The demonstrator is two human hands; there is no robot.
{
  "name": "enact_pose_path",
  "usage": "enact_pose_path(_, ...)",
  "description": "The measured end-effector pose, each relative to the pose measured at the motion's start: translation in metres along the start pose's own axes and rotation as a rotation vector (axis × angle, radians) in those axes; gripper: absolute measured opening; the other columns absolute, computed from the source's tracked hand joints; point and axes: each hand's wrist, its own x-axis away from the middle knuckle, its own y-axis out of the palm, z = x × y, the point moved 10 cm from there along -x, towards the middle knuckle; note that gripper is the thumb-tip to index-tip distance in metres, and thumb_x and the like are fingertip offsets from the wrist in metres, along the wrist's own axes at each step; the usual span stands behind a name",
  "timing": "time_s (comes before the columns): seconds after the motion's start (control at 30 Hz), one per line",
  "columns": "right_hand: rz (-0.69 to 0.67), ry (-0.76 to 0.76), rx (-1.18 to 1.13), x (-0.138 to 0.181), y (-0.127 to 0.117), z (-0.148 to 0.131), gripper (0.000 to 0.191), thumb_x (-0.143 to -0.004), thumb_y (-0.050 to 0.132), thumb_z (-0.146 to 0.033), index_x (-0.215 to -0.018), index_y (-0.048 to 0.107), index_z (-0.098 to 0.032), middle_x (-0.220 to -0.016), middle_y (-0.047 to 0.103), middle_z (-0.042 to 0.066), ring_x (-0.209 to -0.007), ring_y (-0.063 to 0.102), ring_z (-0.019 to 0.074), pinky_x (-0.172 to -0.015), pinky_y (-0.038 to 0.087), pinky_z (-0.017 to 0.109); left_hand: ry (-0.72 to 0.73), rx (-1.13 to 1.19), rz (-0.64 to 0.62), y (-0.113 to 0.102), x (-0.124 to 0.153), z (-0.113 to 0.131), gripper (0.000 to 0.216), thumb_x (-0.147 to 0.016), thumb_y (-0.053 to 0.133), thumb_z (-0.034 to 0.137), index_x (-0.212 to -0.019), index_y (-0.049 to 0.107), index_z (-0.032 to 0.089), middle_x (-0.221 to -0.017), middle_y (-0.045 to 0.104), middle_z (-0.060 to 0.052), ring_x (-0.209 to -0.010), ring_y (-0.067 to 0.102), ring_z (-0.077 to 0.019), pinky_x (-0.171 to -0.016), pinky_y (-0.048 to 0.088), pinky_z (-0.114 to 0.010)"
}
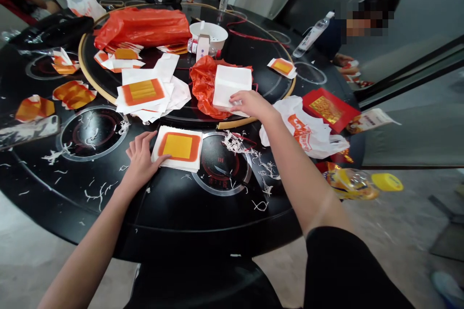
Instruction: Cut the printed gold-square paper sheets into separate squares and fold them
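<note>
My left hand (143, 157) lies beside a small stack of joss paper (177, 147), thumb on its left edge and the other fingers spread on the black table. The top sheet is white with an orange frame and a gold square. Farther off, my right hand (250, 104) reaches to a pile of white paper (232, 82) resting by a crumpled orange plastic bag (206, 89). Its thumb and fingers are bent together at the near edge of that paper. Left of the bag lies a loose heap of joss paper (143, 91).
Folded gold papers (74, 94) and a phone (32, 130) lie at left. White paper shreds (235, 142) litter the table. A white plastic bag (290, 118), red packet (329, 108) and yellow-capped bottle (362, 183) sit at right. Other people sit around the table.
</note>
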Motion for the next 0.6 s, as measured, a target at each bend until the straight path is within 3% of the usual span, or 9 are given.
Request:
enact_pose_path(0.23, 0.007, 0.041, -0.027, 0.005, -0.001, 0.002, 0.036, -0.083, 0.087, -0.028, -0.119, 0.086, -0.028, -0.137, 0.078, 0.003, -0.13, 0.072, 0.0334, -0.115, 0.053, 0.045, 0.021, 0.0, 0.018, -0.005, -0.001, 0.005, 0.071, -0.097, 0.073, 0.058, -0.156, 0.045, 0.029, -0.153, 0.05, -0.016, -0.133, 0.051, -0.0401, -0.113, 0.04, -0.061)
enact_pose_path(0.43, 0.021, 0.05, 0.003, 0.008, -0.003, -0.002, 0.039, -0.082, 0.089, -0.029, -0.121, 0.085, -0.028, -0.14, 0.077, 0.004, -0.131, 0.071, 0.0348, -0.114, 0.054, 0.047, 0.218, 0.029, -0.134, 0.014, 0.005, 0.023, 0.079, -0.096, 0.075, 0.061, -0.161, 0.04, 0.032, -0.164, 0.048, -0.015, -0.147, 0.048, -0.0396, -0.12, 0.037, -0.063)
enact_pose_path(0.6, -0.01, 0.05, -0.012, 0.009, -0.004, -0.002, 0.035, -0.086, 0.085, -0.028, -0.121, 0.085, -0.028, -0.139, 0.077, 0.004, -0.126, 0.074, 0.033, -0.114, 0.054, 0.045, 0.3, 0.016, -0.209, 0.028, 0.009, 0.024, 0.069, -0.097, 0.073, 0.063, -0.154, 0.054, 0.03, -0.167, 0.049, -0.014, -0.151, 0.049, -0.0386, -0.121, 0.043, -0.06)
